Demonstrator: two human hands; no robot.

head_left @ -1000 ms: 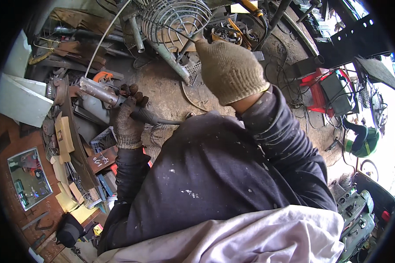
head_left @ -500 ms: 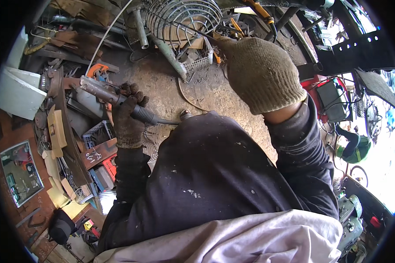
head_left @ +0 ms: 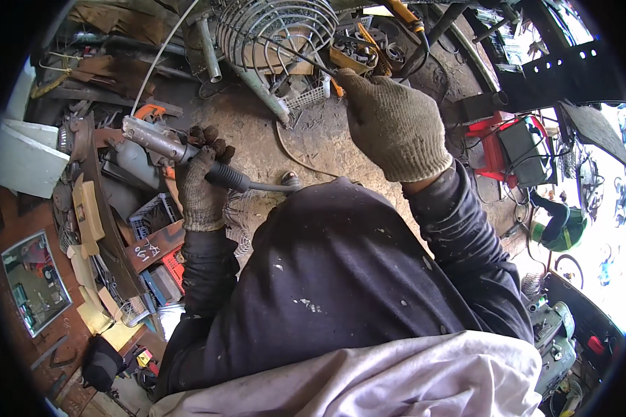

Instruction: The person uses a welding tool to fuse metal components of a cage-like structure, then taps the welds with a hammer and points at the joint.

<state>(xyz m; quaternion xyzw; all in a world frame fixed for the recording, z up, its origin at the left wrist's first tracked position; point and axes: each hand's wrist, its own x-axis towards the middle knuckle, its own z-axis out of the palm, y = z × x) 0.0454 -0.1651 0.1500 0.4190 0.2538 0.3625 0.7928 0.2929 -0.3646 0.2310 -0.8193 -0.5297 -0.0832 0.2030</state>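
Observation:
My left hand point(head_left: 203, 182), in a dirty knit glove, is wrapped round what looks like a welding electrode holder point(head_left: 153, 139). It is a grey metal tube with a black ribbed sleeve, and a grey cable point(head_left: 268, 187) runs from it towards my knee. A thin pale rod point(head_left: 161, 61) rises from beside its far end. Ahead on the right, my right hand point(head_left: 396, 125), also gloved, is closed on a thin dark rod point(head_left: 309, 61). That rod reaches over a round wire cage point(head_left: 275, 24) of bent rings; whether it touches the cage, I cannot tell.
A white plastic basket point(head_left: 309, 95) and a box of metal parts point(head_left: 352, 59) stand beyond my hands. To the left are scrap metal and a white box point(head_left: 28, 158). A red-and-grey machine point(head_left: 518, 154) stands right. A hose point(head_left: 295, 158) crosses the floor.
My right hand has come a little left and nearer, still closed on the rod. My left hand has turned slightly round the holder. The whole view has shifted a little.

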